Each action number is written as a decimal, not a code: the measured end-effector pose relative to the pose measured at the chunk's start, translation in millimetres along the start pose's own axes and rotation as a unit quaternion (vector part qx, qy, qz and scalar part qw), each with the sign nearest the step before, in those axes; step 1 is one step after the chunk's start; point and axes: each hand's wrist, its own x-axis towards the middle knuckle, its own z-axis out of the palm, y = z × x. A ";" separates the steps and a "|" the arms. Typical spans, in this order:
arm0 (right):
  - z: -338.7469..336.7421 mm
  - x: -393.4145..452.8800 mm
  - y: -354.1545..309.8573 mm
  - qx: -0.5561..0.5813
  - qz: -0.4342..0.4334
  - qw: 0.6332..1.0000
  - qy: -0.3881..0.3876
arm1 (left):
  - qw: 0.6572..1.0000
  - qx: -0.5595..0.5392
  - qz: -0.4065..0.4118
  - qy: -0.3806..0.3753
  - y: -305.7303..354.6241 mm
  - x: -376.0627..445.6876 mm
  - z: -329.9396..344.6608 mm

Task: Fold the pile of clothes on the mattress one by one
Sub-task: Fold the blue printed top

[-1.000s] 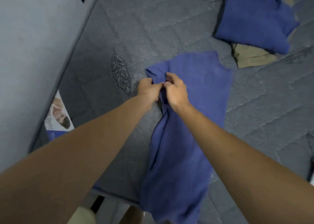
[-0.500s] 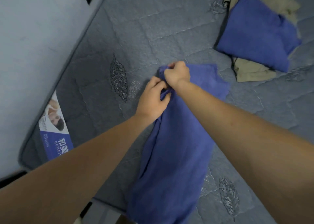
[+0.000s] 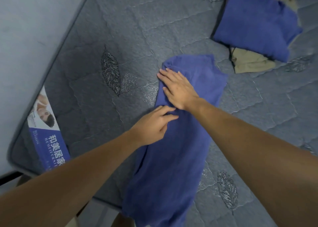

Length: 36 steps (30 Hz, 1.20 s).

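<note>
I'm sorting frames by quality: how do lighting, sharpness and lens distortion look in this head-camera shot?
Head view: dim, flat, bluish light with soft shadows and no glare; the left hand is slightly motion-smeared, while the right hand on the blue garment is sharper; wide-angle stretch swells the forearms at the bottom edge and slants the mattress border.

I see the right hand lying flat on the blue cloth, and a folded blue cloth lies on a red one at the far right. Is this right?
Not quite. In the head view the folded blue cloth lies on a beige cloth, not a red one. The right hand does lie flat on the blue cloth.
</note>
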 end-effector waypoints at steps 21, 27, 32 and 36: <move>153.9 -381.0 -185.8 0.198 0.412 0.878 0.142 | 0.852 -0.245 -0.440 0.145 87.5 -265.5 77.6; 162.3 -397.3 -219.8 0.470 0.452 0.740 0.162 | 0.796 -0.370 -0.465 0.112 101.6 -256.3 83.7; 167.5 -401.7 -216.8 0.557 0.458 0.663 0.201 | 0.797 -0.342 -0.475 0.151 104.7 -250.1 85.1; 156.7 -408.1 -207.8 0.542 0.390 0.719 0.193 | 0.842 -0.283 -0.408 0.211 113.0 -263.0 82.8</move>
